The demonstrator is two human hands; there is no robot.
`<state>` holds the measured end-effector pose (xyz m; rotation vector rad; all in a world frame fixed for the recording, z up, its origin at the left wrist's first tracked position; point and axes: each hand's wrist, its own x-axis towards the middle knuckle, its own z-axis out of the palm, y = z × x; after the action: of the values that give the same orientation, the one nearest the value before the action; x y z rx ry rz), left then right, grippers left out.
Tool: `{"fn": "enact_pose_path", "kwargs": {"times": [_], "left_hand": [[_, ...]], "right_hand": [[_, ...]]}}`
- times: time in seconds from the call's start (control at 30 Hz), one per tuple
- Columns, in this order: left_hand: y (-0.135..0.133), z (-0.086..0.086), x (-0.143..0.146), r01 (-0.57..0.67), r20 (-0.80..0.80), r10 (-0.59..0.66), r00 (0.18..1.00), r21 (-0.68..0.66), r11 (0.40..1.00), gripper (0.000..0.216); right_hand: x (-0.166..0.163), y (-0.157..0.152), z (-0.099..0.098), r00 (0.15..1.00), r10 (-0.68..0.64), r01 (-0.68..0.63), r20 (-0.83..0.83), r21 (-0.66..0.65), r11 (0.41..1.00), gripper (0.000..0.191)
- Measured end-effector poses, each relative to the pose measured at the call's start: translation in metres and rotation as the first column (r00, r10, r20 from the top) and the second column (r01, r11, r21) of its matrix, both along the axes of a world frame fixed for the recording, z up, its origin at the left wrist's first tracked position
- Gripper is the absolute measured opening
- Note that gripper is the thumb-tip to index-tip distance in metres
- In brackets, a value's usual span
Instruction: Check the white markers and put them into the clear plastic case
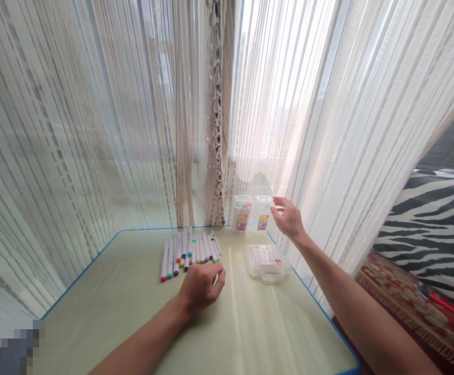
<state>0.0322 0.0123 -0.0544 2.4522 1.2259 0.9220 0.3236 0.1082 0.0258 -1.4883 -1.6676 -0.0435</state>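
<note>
My left hand (203,285) rests on the table with its fingers curled in; nothing shows sticking out of it. Just beyond it lies a group of white markers (171,255) with coloured ends, side by side and partly overlapping. At the far right edge, my right hand (288,217) has its fingers stretched out and slightly apart. Its fingertips are at the right side of a clear plastic case (264,214), which stands upright; whether they touch it is hard to see. Another clear upright case (241,214) stands to the left, with some coloured bits inside.
A clear carrying case with a handle (268,263) lies flat near the table's right edge. The pale green table (117,312) has a blue rim. Striped sheer curtains (133,130) hang behind it. Zebra-striped fabric (426,234) and a red patterned cloth are at the right.
</note>
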Motion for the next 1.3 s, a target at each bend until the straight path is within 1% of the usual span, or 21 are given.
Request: {"fn": "enact_pose_path", "kwargs": {"times": [0.1, 0.17, 0.27, 0.37, 0.5, 0.6, 0.67, 0.73, 0.8, 0.87, 0.9, 0.93, 0.97, 1.0, 1.03, 1.07, 1.1, 1.13, 1.17, 1.23, 1.3], "left_hand": [[0.0, 0.0, -0.004, -0.01, -0.012, 0.01, 1.0, 0.012, 1.0, 0.034], [0.0, 0.0, -0.005, -0.007, -0.01, 0.007, 1.0, 0.018, 1.0, 0.033], [0.001, 0.0, -0.004, 0.005, 0.01, -0.005, 1.0, 0.015, 1.0, 0.033], [0.001, 0.0, -0.003, 0.019, 0.052, -0.018, 0.998, -0.008, 1.0, 0.033], [-0.002, 0.0, -0.002, 0.031, 0.161, -0.02, 0.987, -0.064, 0.997, 0.034], [-0.003, 0.002, 0.001, 0.043, 0.31, -0.004, 0.951, -0.121, 0.992, 0.029], [-0.002, 0.005, 0.003, 0.058, 0.433, 0.025, 0.901, -0.179, 0.982, 0.022], [0.0, 0.013, 0.004, 0.088, 0.556, 0.072, 0.828, -0.256, 0.963, 0.029], [0.003, 0.024, 0.0, 0.142, 0.655, 0.116, 0.747, -0.327, 0.934, 0.045], [0.004, 0.036, -0.006, 0.216, 0.715, 0.121, 0.689, -0.361, 0.907, 0.059], [0.003, 0.042, -0.01, 0.267, 0.734, 0.103, 0.671, -0.369, 0.89, 0.062], [0.001, 0.046, -0.014, 0.364, 0.76, 0.065, 0.647, -0.383, 0.849, 0.064], [-0.001, 0.049, -0.017, 0.492, 0.794, 0.028, 0.607, -0.403, 0.772, 0.066], [-0.003, 0.05, -0.02, 0.594, 0.824, 0.018, 0.566, -0.423, 0.685, 0.068], [-0.005, 0.049, -0.022, 0.667, 0.848, 0.034, 0.529, -0.44, 0.602, 0.068], [-0.007, 0.046, -0.024, 0.703, 0.861, 0.071, 0.503, -0.456, 0.546, 0.067], [-0.008, 0.042, -0.025, 0.707, 0.865, 0.116, 0.489, -0.47, 0.528, 0.065], [-0.008, 0.038, -0.025, 0.698, 0.865, 0.157, 0.477, -0.481, 0.53, 0.061], [-0.008, 0.034, -0.025, 0.687, 0.865, 0.186, 0.465, -0.486, 0.54, 0.059], [-0.008, 0.028, -0.024, 0.677, 0.867, 0.214, 0.451, -0.488, 0.551, 0.058], [-0.008, 0.025, -0.023, 0.673, 0.863, 0.227, 0.451, -0.496, 0.549, 0.061]], "right_hand": [[0.003, 0.031, 0.024, 0.98, 0.085, -0.074, 0.177, -0.068, 0.995, 0.051], [0.002, 0.048, 0.034, 0.949, 0.124, -0.089, 0.29, -0.131, 0.987, 0.049], [-0.003, 0.066, 0.039, 0.895, 0.128, -0.044, 0.426, -0.203, 0.978, 0.038], [-0.006, 0.069, 0.037, 0.849, 0.11, 0.014, 0.518, -0.229, 0.973, 0.036], [0.001, 0.048, 0.043, 0.813, 0.062, 0.046, 0.58, -0.168, 0.985, 0.056], [0.013, 0.021, 0.061, 0.802, 0.023, 0.035, 0.596, -0.085, 0.996, 0.062], [0.017, 0.0, 0.078, 0.806, 0.018, -0.007, 0.591, -0.021, 1.0, 0.068], [0.011, -0.022, 0.091, 0.881, 0.081, -0.145, 0.466, 0.102, 0.984, 0.072], [-0.006, -0.044, 0.095, 0.927, 0.205, -0.236, 0.315, 0.062, 0.97, 0.07], [-0.034, -0.062, 0.087, 0.898, 0.419, -0.411, 0.136, -0.084, 0.908, 0.064], [-0.051, -0.068, 0.079, 0.848, 0.528, -0.518, 0.043, -0.144, 0.843, 0.058], [-0.068, -0.073, 0.069, 0.779, 0.626, -0.62, -0.038, -0.196, 0.76, 0.052], [-0.086, -0.075, 0.059, 0.722, 0.684, -0.689, -0.106, -0.201, 0.696, 0.048], [-0.102, -0.075, 0.048, 0.69, 0.71, -0.722, -0.139, -0.198, 0.663, 0.047], [-0.116, -0.073, 0.038, 0.688, 0.708, -0.725, -0.158, -0.179, 0.665, 0.046], [-0.127, -0.071, 0.027, 0.706, 0.687, -0.708, -0.173, -0.155, 0.689, 0.046], [-0.134, -0.068, 0.017, 0.739, 0.653, -0.672, -0.167, -0.104, 0.733, 0.047], [-0.139, -0.066, 0.008, 0.771, 0.618, -0.628, -0.153, -0.029, 0.777, 0.047], [-0.14, -0.065, -0.001, 0.79, 0.598, -0.6, -0.136, 0.032, 0.8, 0.048], [-0.137, -0.066, -0.017, 0.809, 0.583, -0.571, -0.078, 0.133, 0.81, 0.044], [-0.13, -0.07, -0.029, 0.814, 0.58, -0.565, -0.019, 0.204, 0.799, 0.037]]}}
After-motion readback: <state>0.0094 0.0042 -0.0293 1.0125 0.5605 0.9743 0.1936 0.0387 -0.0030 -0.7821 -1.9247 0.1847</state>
